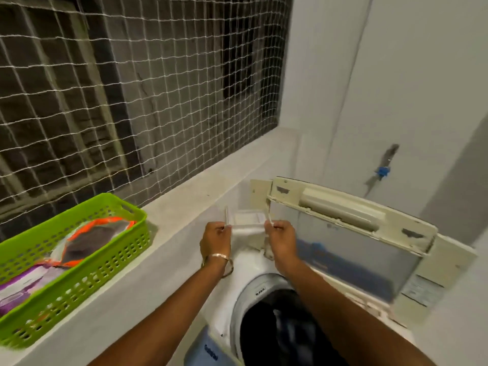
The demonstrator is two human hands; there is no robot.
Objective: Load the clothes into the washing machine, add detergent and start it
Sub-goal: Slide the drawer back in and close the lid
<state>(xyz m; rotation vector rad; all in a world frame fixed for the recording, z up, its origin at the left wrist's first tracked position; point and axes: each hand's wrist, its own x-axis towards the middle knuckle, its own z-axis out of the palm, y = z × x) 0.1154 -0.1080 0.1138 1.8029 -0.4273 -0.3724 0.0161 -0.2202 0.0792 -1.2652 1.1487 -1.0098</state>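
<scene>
A top-loading washing machine [253, 265] stands below me with its lid [351, 233] raised upright at the right. Dark clothes [280, 331] lie in the drum opening. At the machine's back left corner a white detergent drawer [247, 223] sticks out. My left hand [215, 240], with bangles on the wrist, grips the drawer's left front corner. On the drawer's right front corner my right hand [282, 240] is closed. The frame is slightly blurred around the hands.
A green plastic basket [87, 262] with an orange pouch [97, 233] and a purple pouch [23, 286] sits on the grey ledge [169, 220] at the left. White netting [132, 88] covers the window behind. A blue tap [383, 171] juts from the right wall.
</scene>
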